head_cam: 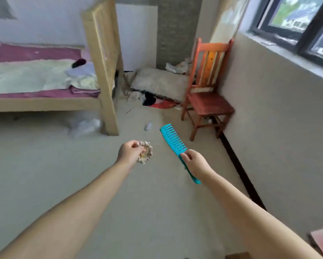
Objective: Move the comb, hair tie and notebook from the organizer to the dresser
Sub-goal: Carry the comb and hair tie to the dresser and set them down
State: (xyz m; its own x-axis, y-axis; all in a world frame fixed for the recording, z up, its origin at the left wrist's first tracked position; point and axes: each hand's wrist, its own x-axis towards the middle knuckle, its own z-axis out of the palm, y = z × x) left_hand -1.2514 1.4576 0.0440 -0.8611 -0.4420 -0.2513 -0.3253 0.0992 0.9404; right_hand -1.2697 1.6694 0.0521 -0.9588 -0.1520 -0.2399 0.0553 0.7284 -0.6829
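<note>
My left hand (129, 152) is held out over the floor, pinching a beige scrunchie hair tie (146, 151) that hangs from its fingers. To its right, my right hand (195, 161) grips the handle of a turquoise wide-tooth comb (172, 140). The comb's teeth point up and to the right, and the tip of its handle sticks out below my wrist. No notebook, organizer or dresser can be made out in this view.
A wooden bunk bed (104, 71) with pink bedding stands at the left. A red-brown wooden chair (207, 94) is against the right wall, under a window (297, 19). Clothes and a cushion (160, 85) are piled in the far corner. Crumpled plastic (85, 126) lies by the bedpost.
</note>
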